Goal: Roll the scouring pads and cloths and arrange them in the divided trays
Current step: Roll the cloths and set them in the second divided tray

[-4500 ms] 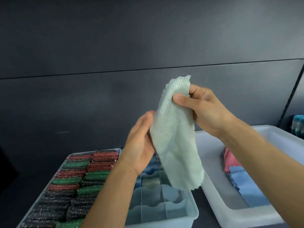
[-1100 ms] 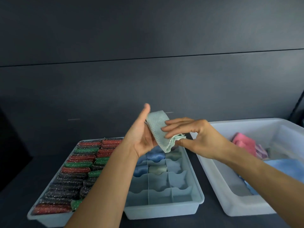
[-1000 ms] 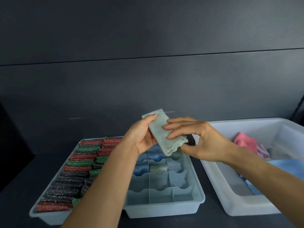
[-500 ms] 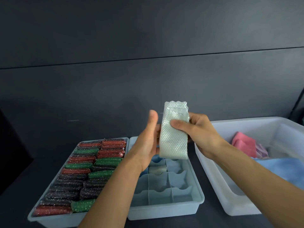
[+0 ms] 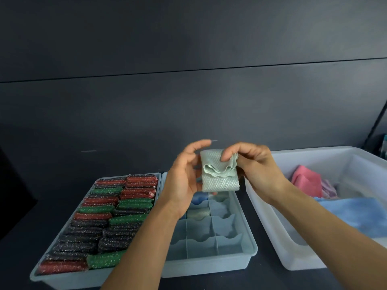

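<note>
A pale green textured cloth [image 5: 218,176], folded into a narrow strip with its top end curled down, hangs between both hands above the divided tray [image 5: 247,233]. My right hand [image 5: 253,168] pinches the curled top edge. My left hand [image 5: 184,181] supports the cloth's left side and back, thumb raised. A few rolled cloths, blue and pale green [image 5: 198,212], sit in the tray's far compartments; the near compartments hold nothing.
A tray [image 5: 62,277] on the left is packed with rolled red, green and black glittery scouring pads [image 5: 104,218]. A large white bin [image 5: 293,248] on the right holds loose pink [image 5: 306,178] and blue cloths [image 5: 354,214]. A dark wall stands behind.
The open cloth was folded into a long strip. In the last half second its top end was curled downward, and both hands dropped slightly toward the divided tray.
</note>
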Demonstrator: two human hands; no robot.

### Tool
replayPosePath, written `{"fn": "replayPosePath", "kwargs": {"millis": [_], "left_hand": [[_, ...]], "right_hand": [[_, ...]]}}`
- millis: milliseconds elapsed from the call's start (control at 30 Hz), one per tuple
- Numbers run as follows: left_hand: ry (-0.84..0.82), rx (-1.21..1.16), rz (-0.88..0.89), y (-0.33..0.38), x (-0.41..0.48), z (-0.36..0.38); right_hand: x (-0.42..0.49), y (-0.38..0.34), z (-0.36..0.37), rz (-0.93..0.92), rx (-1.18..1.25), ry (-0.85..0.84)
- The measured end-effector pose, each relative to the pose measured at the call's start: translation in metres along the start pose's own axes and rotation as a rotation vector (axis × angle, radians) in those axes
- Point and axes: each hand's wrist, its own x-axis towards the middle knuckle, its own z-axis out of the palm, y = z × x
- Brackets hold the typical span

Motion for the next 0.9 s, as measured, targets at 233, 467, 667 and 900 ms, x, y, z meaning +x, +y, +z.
{"fn": "replayPosePath", "kwargs": {"millis": [233,467,667,900], "left_hand": [[-0.028,0.255,-0.032,-0.002,-0.004,-0.007],[-0.009,0.315,0.190,-0.006,-0.003,-0.013],[-0.150,-0.074,-0.035,-0.011,0.004,-0.025],[-0.256,0.290,-0.168,-0.038,0.025,-0.044]], "right_hand": [[-0.002,0.000,0.001,-0.005,-0.029,-0.004],[-0.003,0.010,-0.002,0.205,0.141,-0.143],[0.002,0.016,-0.001,0.265,0.369,-0.212],[0.006,0.034,-0.014,0.120,-0.445,-0.247]]}}
